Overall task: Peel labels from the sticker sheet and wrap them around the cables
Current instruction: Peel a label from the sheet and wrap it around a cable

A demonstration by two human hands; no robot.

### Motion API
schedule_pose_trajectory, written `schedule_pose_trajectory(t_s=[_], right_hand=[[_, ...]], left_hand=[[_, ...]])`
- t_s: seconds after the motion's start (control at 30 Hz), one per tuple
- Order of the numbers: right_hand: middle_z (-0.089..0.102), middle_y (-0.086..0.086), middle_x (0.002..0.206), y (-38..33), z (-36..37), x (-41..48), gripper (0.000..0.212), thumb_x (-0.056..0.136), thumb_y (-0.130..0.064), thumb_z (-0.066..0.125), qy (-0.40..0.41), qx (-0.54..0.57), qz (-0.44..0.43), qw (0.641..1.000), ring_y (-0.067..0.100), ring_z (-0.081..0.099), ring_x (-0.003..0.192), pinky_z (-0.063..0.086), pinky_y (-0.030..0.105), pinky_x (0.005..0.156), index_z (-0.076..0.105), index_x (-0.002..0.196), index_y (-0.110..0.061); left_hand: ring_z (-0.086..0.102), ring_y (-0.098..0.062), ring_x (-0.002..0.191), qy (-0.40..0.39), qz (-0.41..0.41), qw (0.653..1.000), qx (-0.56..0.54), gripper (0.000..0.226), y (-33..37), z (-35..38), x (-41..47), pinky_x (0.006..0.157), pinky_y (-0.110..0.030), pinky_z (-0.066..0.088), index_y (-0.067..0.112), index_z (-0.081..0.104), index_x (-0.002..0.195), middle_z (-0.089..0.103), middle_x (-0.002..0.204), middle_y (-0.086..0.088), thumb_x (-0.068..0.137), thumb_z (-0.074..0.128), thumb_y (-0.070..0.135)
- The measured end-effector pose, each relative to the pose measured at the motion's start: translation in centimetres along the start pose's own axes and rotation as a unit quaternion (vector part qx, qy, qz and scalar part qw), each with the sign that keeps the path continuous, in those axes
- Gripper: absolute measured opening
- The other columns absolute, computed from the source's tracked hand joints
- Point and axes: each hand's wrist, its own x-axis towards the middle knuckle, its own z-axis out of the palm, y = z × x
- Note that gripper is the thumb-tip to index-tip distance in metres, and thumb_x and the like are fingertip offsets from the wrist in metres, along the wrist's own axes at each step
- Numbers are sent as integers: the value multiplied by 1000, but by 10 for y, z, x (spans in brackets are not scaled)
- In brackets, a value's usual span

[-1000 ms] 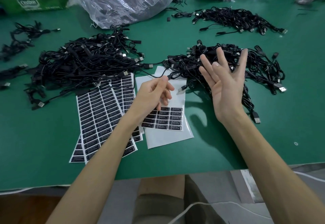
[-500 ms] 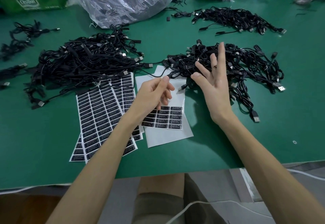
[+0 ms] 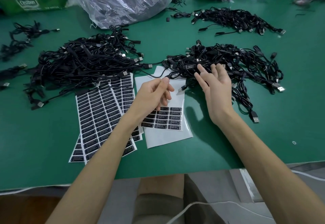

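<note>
The right hand (image 3: pixel 215 85) has sunk from its raised spread to the near edge of the tangled heap of black cables (image 3: pixel 237 62), palm up, fingers loose, holding nothing. One thin black cable (image 3: pixel 175 75) runs left to right between the hands. The left hand (image 3: pixel 154 93) pinches it above the white sheet of black labels (image 3: pixel 163 137) on the green table (image 3: pixel 246 144).
</note>
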Motion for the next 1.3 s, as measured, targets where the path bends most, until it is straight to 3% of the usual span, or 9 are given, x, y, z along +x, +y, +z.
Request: schedule_pose_trajectory(t_s=[0.1, 0.2, 0.33, 0.47, 0.67, 0.77, 0.87, 1.1, 1.3], right_hand=[[26, 10, 167, 1, 0, 3, 84, 94, 2, 59, 14, 36, 12, 999, 13, 63, 128, 51, 36, 110, 12, 163, -6], [38, -8, 155, 2, -1, 2, 77, 98, 0, 58, 13, -65, -22, 998, 5, 54, 135, 45, 32, 116, 19, 163, -11], [24, -12, 168, 7, 1, -3, 71, 98, -3, 55, -90, -271, -161, 945, 3, 30, 151, 33, 25, 121, 28, 162, -20], [48, -2, 157, 12, 2, -2, 41, 97, -3, 57, -59, -367, -240, 897, 11, 40, 147, 31, 35, 124, 64, 136, -12], [63, -13, 107, 9, 0, -5, 25, 99, -8, 53, 36, -370, -221, 902, 17, 56, 105, 48, 25, 87, 68, 107, -26], [64, -5, 106, 9, 2, -5, 23, 100, -6, 53, 7, -358, -218, 908, 16, 59, 96, 49, 26, 82, 66, 105, -24], [67, -2, 105, 10, 3, -5, 22, 100, -3, 54, -28, -359, -216, 908, 10, 61, 90, 52, 27, 79, 69, 104, -19], [69, -9, 102, 15, 2, -1, 26, 99, -4, 54, -56, -365, -189, 910, 12, 62, 85, 52, 29, 78, 70, 98, -25], [69, -12, 100, 17, 0, 1, 26, 99, -4, 55, -58, -357, -174, 916, 12, 62, 80, 52, 29, 72, 71, 98, -24]], left_hand=[[62, -16, 62, 12, 7, 1000, 10, 40, 0, 1, 0, 44, -20, 44, 6, 69, 98, 67, 73, 0, 110, 48, 37], [64, -10, 64, 45, 77, 988, 129, 29, 4, 6, -8, 52, -24, 51, 15, 67, 95, 66, 74, 3, 109, 47, 32], [66, -22, 77, -1, 293, 857, 424, 31, 15, 23, -23, 62, -45, 56, 7, 68, 96, 68, 86, -4, 106, 44, 25], [66, -28, 73, 20, 391, 783, 483, 27, 30, 32, -27, 61, -42, 56, 3, 69, 88, 66, 83, -10, 104, 52, 15], [62, -22, 92, 84, 225, 814, 529, 20, 33, -17, -9, 82, -35, 54, 5, 63, 120, 63, 112, -8, 106, 49, 8], [56, -30, 111, 165, 60, 789, 589, 37, 23, -65, 11, 95, -40, 46, 2, 54, 135, 58, 128, -17, 100, 43, -4], [50, -40, 125, 158, -66, 744, 645, 41, 10, -100, 19, 104, -49, 39, 0, 49, 141, 52, 138, -22, 100, 45, -3], [54, -39, 111, 186, -14, 747, 638, 20, -3, -116, 25, 93, -48, 41, 1, 62, 120, 60, 119, -19, 104, 58, 13], [58, -38, 107, 168, -23, 742, 649, 18, 5, -115, 27, 99, -47, 32, 5, 61, 118, 63, 114, -18, 106, 56, 16]])
